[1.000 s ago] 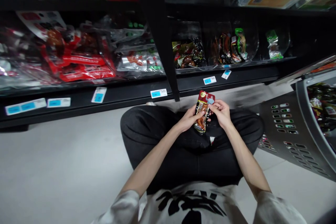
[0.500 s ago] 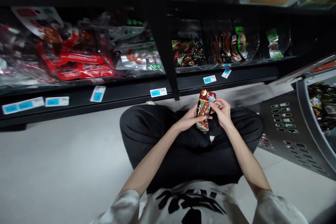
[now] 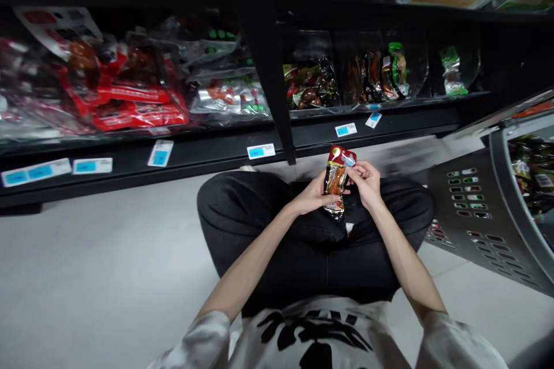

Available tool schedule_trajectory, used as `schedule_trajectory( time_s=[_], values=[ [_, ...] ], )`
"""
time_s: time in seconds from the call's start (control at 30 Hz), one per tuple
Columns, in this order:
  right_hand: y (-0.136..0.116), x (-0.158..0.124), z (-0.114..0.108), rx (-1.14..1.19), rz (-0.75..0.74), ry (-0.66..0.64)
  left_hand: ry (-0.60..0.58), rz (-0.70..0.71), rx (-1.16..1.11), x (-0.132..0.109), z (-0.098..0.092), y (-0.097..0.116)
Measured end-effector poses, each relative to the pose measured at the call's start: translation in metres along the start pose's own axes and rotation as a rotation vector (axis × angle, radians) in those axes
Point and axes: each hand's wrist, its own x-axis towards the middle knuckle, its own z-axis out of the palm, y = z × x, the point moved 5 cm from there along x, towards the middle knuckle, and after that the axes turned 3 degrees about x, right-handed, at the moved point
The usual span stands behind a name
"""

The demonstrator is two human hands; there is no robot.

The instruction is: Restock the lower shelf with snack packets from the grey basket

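Observation:
Above my crossed legs I hold a small snack packet (image 3: 336,180), dark with a red top and a clear window showing a brown, meat-like piece. My left hand (image 3: 312,196) is closed on its left side, the thumb lying across the lower front. My right hand (image 3: 366,182) pinches the packet's upper right edge between thumb and fingers. The packet is tilted slightly, red end toward the shelf. Fingers behind the packet are partly hidden.
A black shelf (image 3: 372,121) ahead carries red packets (image 3: 138,112), clear bins with dark packets (image 3: 311,89), and price tags (image 3: 261,151). To my right stands a grey perforated basket (image 3: 471,230) filled with dark packets (image 3: 541,173). Pale floor (image 3: 108,265) lies at left.
Both hands stay almost in place on the packet. The packet has tilted very slightly, and the shine on its front has shifted.

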Motion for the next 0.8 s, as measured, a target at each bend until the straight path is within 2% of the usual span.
schedule_trajectory(
  time_s=[0.57, 0.8],
  values=[
    [0.0006, 0.0006, 0.0003, -0.024, 0.012, 0.023, 0.023, 0.002, 0.021, 0.0008, -0.0018, -0.0014],
    [0.0014, 0.0017, -0.0024, -0.077, 0.039, 0.011, 0.128, -0.017, 0.032, 0.0029, -0.0072, -0.0066]
  ],
)
